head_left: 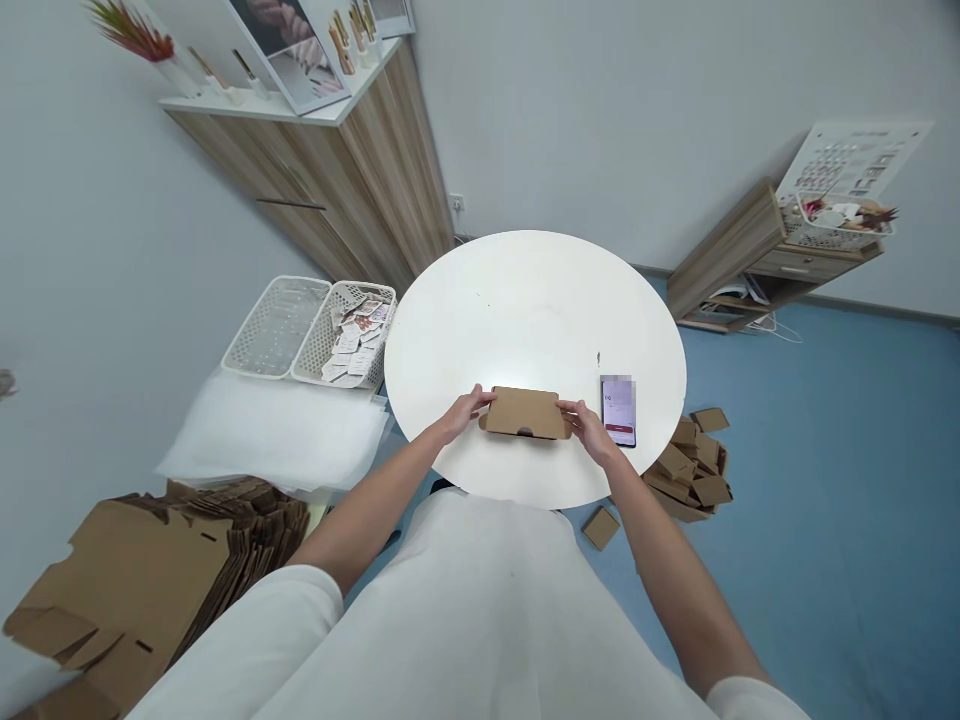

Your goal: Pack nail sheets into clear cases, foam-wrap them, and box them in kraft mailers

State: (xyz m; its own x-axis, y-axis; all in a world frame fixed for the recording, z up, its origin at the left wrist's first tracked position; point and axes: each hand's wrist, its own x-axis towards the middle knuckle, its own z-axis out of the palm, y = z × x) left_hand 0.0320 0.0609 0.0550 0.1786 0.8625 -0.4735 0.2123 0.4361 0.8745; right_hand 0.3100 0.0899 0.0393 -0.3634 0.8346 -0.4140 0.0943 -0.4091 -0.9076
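Fingers of the left hand [463, 412] grasp a brown cardboard box [523, 411] at its left end; those of the right hand [591, 430] grasp its right end. Thumb pressure and undersides too small to read. Box sits on the white oval tabletop [525, 300], nearer the near edge than the far, about midway between left and right edges. Its top panel lies flat; flaps jut out at both ends, and a dark notch shows in the middle of the near side.

Phone [619, 412], screen lit, toward the tabletop's right edge, just beside the right hand. Small dark mark near it, on the far side.

Off the tabletop's left edge: two white baskets side by side, the nearer one holding printed packets [354, 345]; white sheets [277, 430] closer in; then stacked flat cardboard [135, 570]. Below the right edge, on blue floor [840, 480]: a heap of small boxes [690, 465].
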